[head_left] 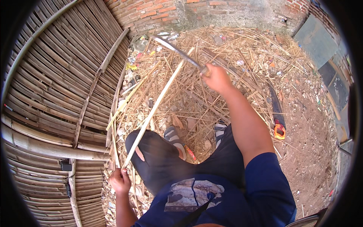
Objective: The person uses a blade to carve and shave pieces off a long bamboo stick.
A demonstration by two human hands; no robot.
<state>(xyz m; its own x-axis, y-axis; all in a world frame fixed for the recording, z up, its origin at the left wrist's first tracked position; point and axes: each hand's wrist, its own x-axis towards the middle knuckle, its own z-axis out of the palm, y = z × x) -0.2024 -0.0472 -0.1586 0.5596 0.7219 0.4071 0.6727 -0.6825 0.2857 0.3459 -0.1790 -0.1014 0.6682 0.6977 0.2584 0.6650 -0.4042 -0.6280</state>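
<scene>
My left hand is closed around the lower end of a long pale bamboo strip, at the left beside my knee. The strip slants up and away to the right, passing over my left thigh. My right hand grips the short handle of a machete, out ahead of me over the litter. Its long blade points to the far left and passes close to the strip's far end; I cannot tell whether they touch. Another split bamboo piece lies to the left of the held strip.
A slatted bamboo wall stands on the left, and a brick wall closes the far side. Bamboo scraps litter the ground around my sandalled feet. To the right lies a handsaw with an orange handle, near bare soil.
</scene>
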